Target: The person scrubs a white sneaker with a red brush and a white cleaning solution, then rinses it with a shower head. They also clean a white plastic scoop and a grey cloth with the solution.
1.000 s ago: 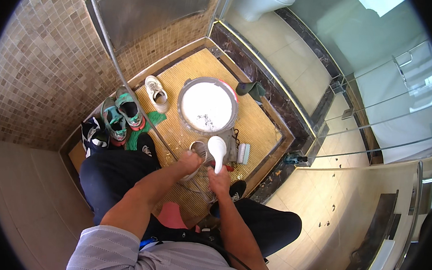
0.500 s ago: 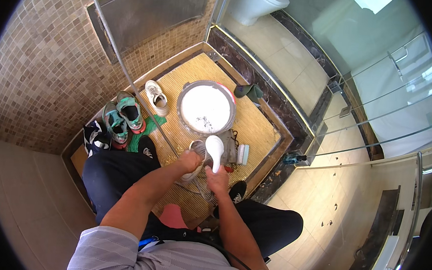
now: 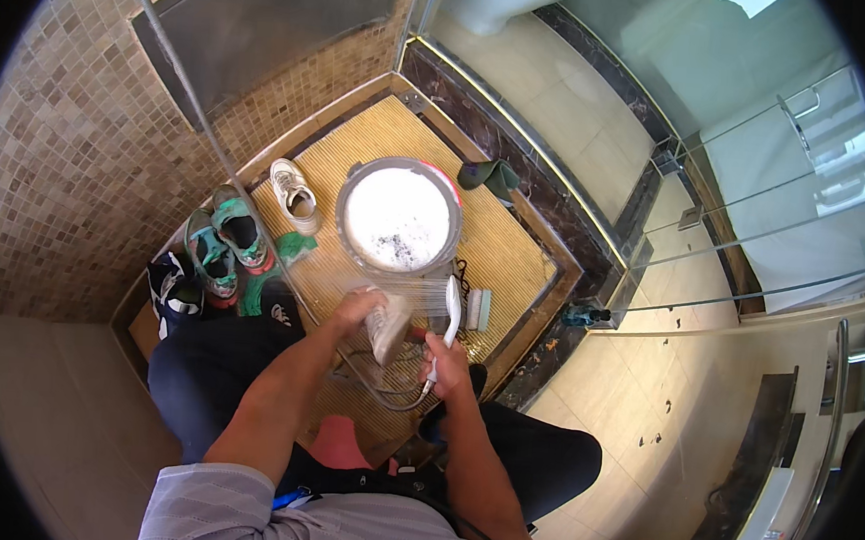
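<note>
My left hand (image 3: 356, 306) is closed on a pale sneaker (image 3: 388, 331), tilted above the slatted mat. In my right hand (image 3: 449, 365) is a white shower head (image 3: 452, 302), gripped by its handle and turned edge-on. Fine streams of water run from its face leftward over the shoe and my left hand. From the handle's lower end a metal hose (image 3: 374, 391) loops to the left. Just beyond both hands stands a grey-rimmed basin (image 3: 344, 219) filled with white foam, with dark specks near its front.
A white sneaker (image 3: 295, 197) stands left of the basin. Farther left are green-and-grey shoes (image 3: 242, 229) and a green cloth (image 3: 297, 247). A brush (image 3: 479, 309) lies right of the shower head, and dark green footwear (image 3: 489, 177) sits by the marble curb (image 3: 532, 137).
The shower head has turned from facing up to facing left, and water streams now show. My left hand has raised and tilted the sneaker. The whole view has shifted slightly.
</note>
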`<state>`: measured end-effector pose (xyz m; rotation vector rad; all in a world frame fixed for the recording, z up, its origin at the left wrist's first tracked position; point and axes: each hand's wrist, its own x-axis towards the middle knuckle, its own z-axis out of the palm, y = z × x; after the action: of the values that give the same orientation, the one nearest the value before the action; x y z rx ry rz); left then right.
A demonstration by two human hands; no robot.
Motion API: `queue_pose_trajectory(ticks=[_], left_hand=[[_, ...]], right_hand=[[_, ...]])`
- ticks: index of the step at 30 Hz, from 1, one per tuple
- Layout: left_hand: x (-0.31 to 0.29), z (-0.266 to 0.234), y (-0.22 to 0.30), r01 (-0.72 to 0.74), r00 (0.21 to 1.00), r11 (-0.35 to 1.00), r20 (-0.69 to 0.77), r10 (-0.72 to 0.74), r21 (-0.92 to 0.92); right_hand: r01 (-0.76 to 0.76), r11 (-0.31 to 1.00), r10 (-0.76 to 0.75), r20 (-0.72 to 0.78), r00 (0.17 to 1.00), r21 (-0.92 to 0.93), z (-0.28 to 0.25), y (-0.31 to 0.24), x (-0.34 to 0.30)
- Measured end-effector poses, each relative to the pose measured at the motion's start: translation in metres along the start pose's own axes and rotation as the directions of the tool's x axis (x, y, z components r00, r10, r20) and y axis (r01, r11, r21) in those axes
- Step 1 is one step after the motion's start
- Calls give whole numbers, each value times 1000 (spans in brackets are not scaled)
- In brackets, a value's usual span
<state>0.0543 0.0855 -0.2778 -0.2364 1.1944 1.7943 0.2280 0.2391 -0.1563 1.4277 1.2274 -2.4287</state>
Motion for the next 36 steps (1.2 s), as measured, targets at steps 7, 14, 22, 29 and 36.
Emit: queue_pose_trajectory(ticks=[7, 14, 22, 29, 36], left_hand=[[37, -41, -44, 63, 992, 932, 128, -18, -358], [32, -51, -67, -2, 998, 744, 49, 46, -668], [22, -48, -64, -45, 997, 808, -82, -4, -588], [18, -32, -50, 48, 960, 950, -248, -129, -309], [-38, 12, -11, 25, 997, 924, -58, -51, -381]], right_hand=[[64, 997, -69, -173, 982, -36, 6, 27, 14], [95, 983, -45, -291, 956, 160, 4, 41, 34], [132, 979, -91, -251, 964, 153, 11, 47, 35], [161, 986, -139, -299, 944, 48, 14, 47, 20], [290, 953, -301, -307, 903, -83, 27, 31, -12]])
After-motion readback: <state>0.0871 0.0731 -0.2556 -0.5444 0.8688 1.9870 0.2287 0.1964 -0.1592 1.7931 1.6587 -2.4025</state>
